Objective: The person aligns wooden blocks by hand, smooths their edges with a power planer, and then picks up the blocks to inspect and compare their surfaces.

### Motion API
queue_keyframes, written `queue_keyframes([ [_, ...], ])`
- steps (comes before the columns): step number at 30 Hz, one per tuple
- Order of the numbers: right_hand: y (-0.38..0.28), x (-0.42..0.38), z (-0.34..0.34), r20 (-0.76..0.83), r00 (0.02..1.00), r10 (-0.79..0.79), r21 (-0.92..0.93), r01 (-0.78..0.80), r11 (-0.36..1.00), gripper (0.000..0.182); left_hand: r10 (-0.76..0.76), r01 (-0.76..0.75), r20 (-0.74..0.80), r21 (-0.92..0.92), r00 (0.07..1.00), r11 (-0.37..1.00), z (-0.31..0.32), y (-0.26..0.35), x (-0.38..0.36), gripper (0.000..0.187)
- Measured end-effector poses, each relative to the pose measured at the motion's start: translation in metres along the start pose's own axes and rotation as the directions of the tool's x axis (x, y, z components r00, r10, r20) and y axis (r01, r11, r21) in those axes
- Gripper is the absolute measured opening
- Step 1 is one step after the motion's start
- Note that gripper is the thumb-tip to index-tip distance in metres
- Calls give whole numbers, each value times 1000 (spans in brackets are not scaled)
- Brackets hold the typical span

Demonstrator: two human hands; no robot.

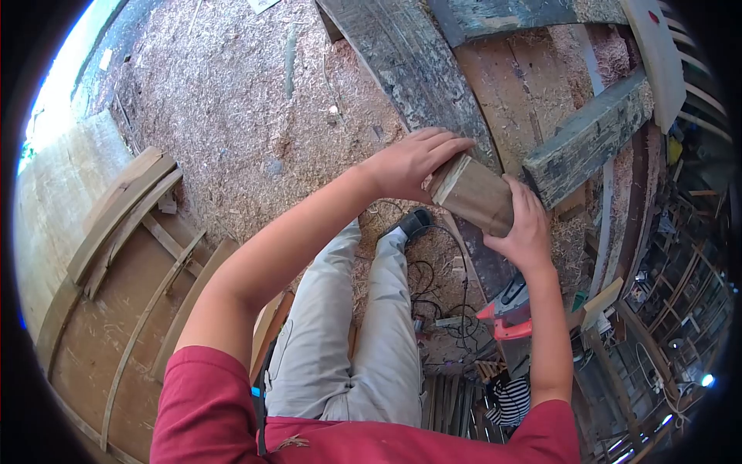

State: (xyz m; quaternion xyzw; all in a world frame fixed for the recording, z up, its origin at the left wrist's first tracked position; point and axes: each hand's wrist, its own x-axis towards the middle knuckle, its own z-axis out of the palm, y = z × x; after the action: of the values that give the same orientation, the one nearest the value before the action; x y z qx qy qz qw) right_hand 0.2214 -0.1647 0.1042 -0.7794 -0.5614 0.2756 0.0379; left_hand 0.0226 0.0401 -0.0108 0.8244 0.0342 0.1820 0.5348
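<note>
Between my two hands is a short, thick wooden block [477, 196], resting on or just over a long weathered plank [429, 85]. My left hand [417, 162] grips its upper left end, fingers laid over the top edge. At the opposite end, my right hand [525, 224] is wrapped around the block, its thumb along the lower side. The undersides of both hands are hidden. Near my right forearm, a red and black power tool [508, 313] sits on the same plank.
Wood shavings [224, 85] cover the ground. Curved timber frames [124, 209] lie at the left. A thick beam [591, 135] crosses at the right. Black cables [464, 309] run along the floor near my feet. Stacked wood scraps [696, 263] fill the far right.
</note>
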Motion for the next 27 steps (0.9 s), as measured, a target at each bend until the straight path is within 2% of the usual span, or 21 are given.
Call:
queue_keyframes([
  [6, -4, 3, -2, 1, 1000, 12, 37, -12, 999, 107, -82, 83, 23, -33, 996, 996, -7, 3, 3, 108],
  [16, -5, 4, -4, 41, 998, 53, 34, -54, 998, 106, -49, 48, -17, -45, 999, 998, -2, -3, 4, 105],
  [22, -6, 4, -6, 48, 998, 52, 25, -53, 998, 107, -16, 16, -8, 15, 1000, 1000, -5, 1, 1, 104],
  [25, -3, 3, -2, 34, 999, 29, 13, -30, 999, 107, -53, 55, -28, 57, 998, 997, -10, 11, -11, 104],
  [27, 0, 2, 1, 25, 1000, 17, -2, -17, 1000, 108, -246, 250, -157, 4, 956, 968, -10, 29, -33, 105],
])
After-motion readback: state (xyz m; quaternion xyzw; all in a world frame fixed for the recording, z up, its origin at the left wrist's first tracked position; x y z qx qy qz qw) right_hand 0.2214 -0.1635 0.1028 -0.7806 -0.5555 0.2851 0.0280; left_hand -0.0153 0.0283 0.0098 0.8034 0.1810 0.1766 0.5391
